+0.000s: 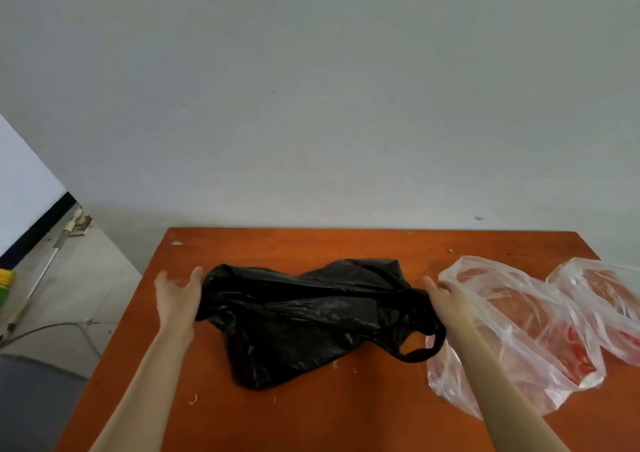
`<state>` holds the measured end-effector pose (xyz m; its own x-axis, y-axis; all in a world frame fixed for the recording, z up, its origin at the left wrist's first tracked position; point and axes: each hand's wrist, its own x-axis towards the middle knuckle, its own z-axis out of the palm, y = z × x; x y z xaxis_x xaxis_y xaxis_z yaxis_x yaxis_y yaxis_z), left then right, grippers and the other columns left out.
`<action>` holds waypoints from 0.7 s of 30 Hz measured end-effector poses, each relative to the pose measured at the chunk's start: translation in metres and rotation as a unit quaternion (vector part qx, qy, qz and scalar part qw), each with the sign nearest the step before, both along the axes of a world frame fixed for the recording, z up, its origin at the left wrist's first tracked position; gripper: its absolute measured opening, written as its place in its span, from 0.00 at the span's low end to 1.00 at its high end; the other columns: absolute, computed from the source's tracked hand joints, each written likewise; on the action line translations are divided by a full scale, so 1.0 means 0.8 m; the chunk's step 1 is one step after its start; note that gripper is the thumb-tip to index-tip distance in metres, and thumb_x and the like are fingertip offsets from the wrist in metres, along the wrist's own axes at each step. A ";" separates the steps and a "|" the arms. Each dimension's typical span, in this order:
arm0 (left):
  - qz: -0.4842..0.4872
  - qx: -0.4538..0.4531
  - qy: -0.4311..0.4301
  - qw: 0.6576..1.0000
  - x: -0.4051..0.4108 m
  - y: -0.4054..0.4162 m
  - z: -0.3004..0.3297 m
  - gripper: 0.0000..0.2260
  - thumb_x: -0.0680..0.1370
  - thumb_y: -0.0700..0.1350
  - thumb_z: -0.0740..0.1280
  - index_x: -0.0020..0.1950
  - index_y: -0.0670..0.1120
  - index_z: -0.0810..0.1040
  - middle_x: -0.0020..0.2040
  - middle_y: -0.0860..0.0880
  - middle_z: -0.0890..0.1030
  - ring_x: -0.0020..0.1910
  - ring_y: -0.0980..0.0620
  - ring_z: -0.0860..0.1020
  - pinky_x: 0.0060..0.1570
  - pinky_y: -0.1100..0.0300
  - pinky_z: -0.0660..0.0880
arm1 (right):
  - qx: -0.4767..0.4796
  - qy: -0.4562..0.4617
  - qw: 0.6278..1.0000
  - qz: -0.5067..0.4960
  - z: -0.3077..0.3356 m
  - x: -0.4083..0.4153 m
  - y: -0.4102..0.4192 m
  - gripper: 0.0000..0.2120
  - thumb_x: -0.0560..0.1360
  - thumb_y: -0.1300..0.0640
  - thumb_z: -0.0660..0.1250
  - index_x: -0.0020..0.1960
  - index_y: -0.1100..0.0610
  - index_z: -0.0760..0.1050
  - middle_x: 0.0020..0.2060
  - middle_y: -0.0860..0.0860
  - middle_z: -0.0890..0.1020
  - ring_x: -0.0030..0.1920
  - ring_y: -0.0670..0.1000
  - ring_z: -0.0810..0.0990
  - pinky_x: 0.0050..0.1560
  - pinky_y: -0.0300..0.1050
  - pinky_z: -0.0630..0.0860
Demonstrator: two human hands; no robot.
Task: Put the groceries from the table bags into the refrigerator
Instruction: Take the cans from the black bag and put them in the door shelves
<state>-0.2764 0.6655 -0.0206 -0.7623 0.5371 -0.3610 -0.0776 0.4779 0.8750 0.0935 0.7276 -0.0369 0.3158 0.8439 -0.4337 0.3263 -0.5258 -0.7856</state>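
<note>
The black bag (304,316) lies flattened mid-table (346,417). My left hand (178,295) is open at its left edge, my right hand (446,295) open at its right, beside the clear bags (540,330).

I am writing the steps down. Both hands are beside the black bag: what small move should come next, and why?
Probably close both hands on the black bag to gather it: it lies flat and crumpled, the left hand and right hand are open at its two ends.
</note>
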 end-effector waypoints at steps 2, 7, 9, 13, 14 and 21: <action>-0.060 0.065 0.304 0.949 0.028 -0.002 0.020 0.18 0.77 0.43 0.64 0.66 0.42 0.68 0.63 0.42 0.72 0.63 0.42 0.69 0.62 0.47 0.65 | 0.127 -0.244 0.960 0.048 0.006 -0.021 -0.005 0.20 0.77 0.49 0.62 0.65 0.57 0.72 0.62 0.58 0.72 0.63 0.60 0.69 0.61 0.56 0.68; -0.455 0.106 0.522 0.714 0.099 0.007 0.045 0.10 0.77 0.38 0.61 0.54 0.48 0.78 0.51 0.51 0.80 0.53 0.51 0.76 0.60 0.55 0.65 | 0.272 -0.275 0.887 0.254 0.008 -0.087 -0.018 0.08 0.78 0.59 0.61 0.53 0.59 0.77 0.49 0.54 0.79 0.46 0.55 0.78 0.43 0.47 0.74; -0.589 -0.010 0.525 0.614 0.111 0.018 0.026 0.13 0.81 0.42 0.55 0.61 0.53 0.74 0.57 0.55 0.78 0.58 0.54 0.72 0.63 0.56 0.60 | 0.227 -0.298 0.869 0.324 -0.003 -0.102 -0.022 0.10 0.79 0.55 0.59 0.58 0.57 0.74 0.53 0.52 0.78 0.52 0.54 0.78 0.48 0.46 0.75; -0.622 -0.109 0.563 0.533 0.091 0.040 -0.002 0.23 0.79 0.49 0.60 0.74 0.55 0.58 0.74 0.51 0.62 0.74 0.49 0.54 0.72 0.43 0.44 | 0.112 -0.373 0.828 0.402 -0.024 -0.102 -0.021 0.38 0.72 0.43 0.67 0.74 0.50 0.52 0.72 0.52 0.59 0.73 0.56 0.57 0.69 0.60 0.59; -0.616 -0.126 0.577 0.521 0.084 0.047 -0.003 0.29 0.78 0.52 0.62 0.75 0.56 0.54 0.76 0.50 0.57 0.75 0.47 0.50 0.71 0.40 0.42 | 0.090 -0.383 0.818 0.420 -0.025 -0.099 -0.019 0.44 0.70 0.41 0.69 0.75 0.48 0.47 0.74 0.53 0.55 0.74 0.58 0.53 0.69 0.64 0.56; -0.537 -0.179 0.571 0.594 0.057 0.093 -0.019 0.47 0.68 0.65 0.68 0.76 0.55 0.43 0.76 0.45 0.47 0.75 0.42 0.45 0.67 0.31 0.49 | 0.094 -0.440 0.728 0.517 -0.036 -0.077 0.003 0.53 0.68 0.39 0.69 0.74 0.43 0.31 0.76 0.54 0.46 0.73 0.58 0.57 0.70 0.64 0.53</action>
